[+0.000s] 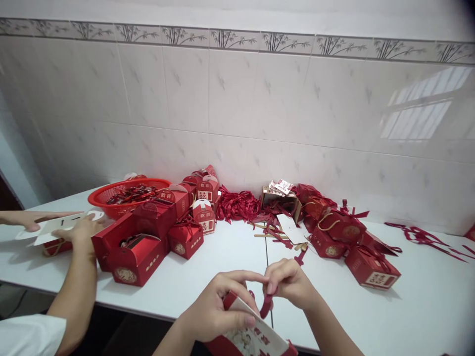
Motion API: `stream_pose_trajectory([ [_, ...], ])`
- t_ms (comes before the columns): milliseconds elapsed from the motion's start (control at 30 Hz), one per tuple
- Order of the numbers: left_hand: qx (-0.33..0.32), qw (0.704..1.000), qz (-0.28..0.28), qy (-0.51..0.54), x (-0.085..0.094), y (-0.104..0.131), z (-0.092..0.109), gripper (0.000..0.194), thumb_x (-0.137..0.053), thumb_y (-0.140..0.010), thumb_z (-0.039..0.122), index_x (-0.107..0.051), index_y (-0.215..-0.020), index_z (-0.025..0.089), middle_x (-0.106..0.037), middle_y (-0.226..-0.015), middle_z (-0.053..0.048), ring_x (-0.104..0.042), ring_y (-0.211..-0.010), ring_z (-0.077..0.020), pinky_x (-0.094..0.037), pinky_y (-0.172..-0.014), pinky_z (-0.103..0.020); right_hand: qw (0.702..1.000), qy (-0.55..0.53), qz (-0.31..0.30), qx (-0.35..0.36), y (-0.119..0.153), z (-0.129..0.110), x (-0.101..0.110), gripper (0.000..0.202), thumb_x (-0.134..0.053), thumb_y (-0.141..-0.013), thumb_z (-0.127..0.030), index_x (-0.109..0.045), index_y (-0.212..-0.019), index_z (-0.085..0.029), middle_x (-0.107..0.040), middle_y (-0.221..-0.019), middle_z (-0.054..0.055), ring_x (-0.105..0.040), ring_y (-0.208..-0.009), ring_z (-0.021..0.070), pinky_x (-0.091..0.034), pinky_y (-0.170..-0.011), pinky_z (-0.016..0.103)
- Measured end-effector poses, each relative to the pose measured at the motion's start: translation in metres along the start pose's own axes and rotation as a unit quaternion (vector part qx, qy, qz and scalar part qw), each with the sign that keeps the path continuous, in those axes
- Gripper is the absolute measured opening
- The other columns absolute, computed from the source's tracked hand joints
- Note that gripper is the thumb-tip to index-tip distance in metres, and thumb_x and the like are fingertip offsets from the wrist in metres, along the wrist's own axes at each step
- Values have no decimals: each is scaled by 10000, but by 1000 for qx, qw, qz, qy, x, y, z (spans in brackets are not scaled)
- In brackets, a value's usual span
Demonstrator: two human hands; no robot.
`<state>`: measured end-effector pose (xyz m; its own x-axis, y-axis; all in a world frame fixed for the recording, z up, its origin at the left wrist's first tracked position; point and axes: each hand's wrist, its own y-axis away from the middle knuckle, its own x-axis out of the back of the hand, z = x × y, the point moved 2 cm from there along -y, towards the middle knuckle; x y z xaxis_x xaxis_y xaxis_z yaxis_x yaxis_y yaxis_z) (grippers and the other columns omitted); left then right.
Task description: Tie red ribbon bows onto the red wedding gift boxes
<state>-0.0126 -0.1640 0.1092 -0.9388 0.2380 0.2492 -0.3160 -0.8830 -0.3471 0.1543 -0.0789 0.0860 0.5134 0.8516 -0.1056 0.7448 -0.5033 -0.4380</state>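
At the near edge of the table, my left hand [218, 309] grips a red box [252, 336] with a pale printed panel, its thumb on the panel and its fingers behind the top edge. My right hand [289, 284] pinches a dark red ribbon [266, 305] that curves down at the top of this box. The index fingertip of my left hand touches the right fingers near the ribbon. The lower part of the box is cut off by the frame.
Another person's hands [79, 230] handle a flat-topped box at the left. Red boxes [137, 259] and a red basket [100, 198] stand left of centre. Behind lies a ribbon pile [241, 205]; more finished-looking boxes [373, 267] and loose ribbons [426, 237] are at the right.
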Motion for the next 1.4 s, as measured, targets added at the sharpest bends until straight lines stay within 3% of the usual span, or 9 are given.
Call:
stream_pose_trajectory([
  [167, -26, 999, -4, 25, -4, 1, 0, 166, -748, -682, 390, -786, -754, 246, -663, -1089, -104, -624, -726, -198, -481, -787, -350, 999, -49, -2, 18, 0, 7, -4, 39, -769, -692, -242, -742, -697, -215, -672, -639, 23, -634, -486, 135, -529, -449, 248],
  [300, -37, 998, 3, 58, -6, 0, 0, 178, -742, -689, 404, -785, -749, 242, -636, -1082, -98, -558, -631, -138, -472, -696, -306, 997, -55, 30, 37, -1, 17, -5, 102, -789, -669, -296, -721, -674, -220, -636, -619, 4, -607, -480, 124, -513, -445, 251],
  [733, -49, 998, 11, 45, -6, -3, -18, 131, -743, -707, 320, -769, -769, 208, -583, -1202, -93, -534, -632, -101, -461, -691, -281, 986, -23, 121, 114, -2, 25, 9, 79, -713, -757, -198, -718, -733, -274, -591, -670, 3, -569, -609, 131, -453, -572, 286],
  [867, -49, 995, 71, 54, 11, -2, -25, 88, -731, -726, 284, -749, -763, 206, -631, -1104, -70, -561, -675, -119, -456, -699, -269, 982, -12, 132, 134, 0, 14, 22, 64, -685, -785, -222, -710, -769, -278, -586, -682, 5, -557, -589, 131, -447, -534, 283],
  [1033, 1, 974, 220, 48, 36, -3, -34, 119, -685, -775, 279, -696, -724, 172, -621, -744, -21, -587, -719, -154, -446, -654, -234, 956, 0, 196, 217, 21, -18, 41, 48, -674, -802, -272, -678, -847, -286, -541, -612, -22, -482, -514, 97, -397, -481, 236],
  [1133, 25, 963, 264, 43, 38, -6, -36, 166, -681, -776, 304, -669, -709, 153, -602, -706, -9, -571, -657, -139, -444, -609, -227, 963, 33, 160, 217, 30, -28, 29, 79, -642, -830, -274, -660, -907, -279, -535, -595, -26, -471, -494, 99, -383, -467, 238],
  [1233, 28, 963, 267, 24, 30, -10, -33, 182, -673, -779, 315, -671, -717, 143, -610, -697, -13, -578, -650, -144, -450, -601, -230, 961, 142, 116, 205, 27, -31, 4, 124, -630, -835, -192, -665, -903, -288, -580, -667, 0, -528, -617, 141, -437, -571, 294],
  [1300, 14, 964, 265, -6, 24, -12, -28, 170, -672, -778, 301, -685, -725, 139, -623, -705, -21, -591, -669, -150, -453, -613, -229, 938, 249, 139, 195, 20, -28, -11, 162, -646, -812, -140, -677, -872, -288, -577, -778, 22, -542, -759, 170, -450, -681, 333],
  [1400, -22, 964, 261, -51, 15, -12, -19, 132, -675, -771, 268, -709, -738, 145, -631, -686, -21, -600, -661, -147, -455, -616, -226, 879, 390, 192, 195, 8, -21, -24, 195, -636, -801, -101, -686, -859, -281, -514, -963, 48, -508, -945, 203, -430, -801, 369],
])
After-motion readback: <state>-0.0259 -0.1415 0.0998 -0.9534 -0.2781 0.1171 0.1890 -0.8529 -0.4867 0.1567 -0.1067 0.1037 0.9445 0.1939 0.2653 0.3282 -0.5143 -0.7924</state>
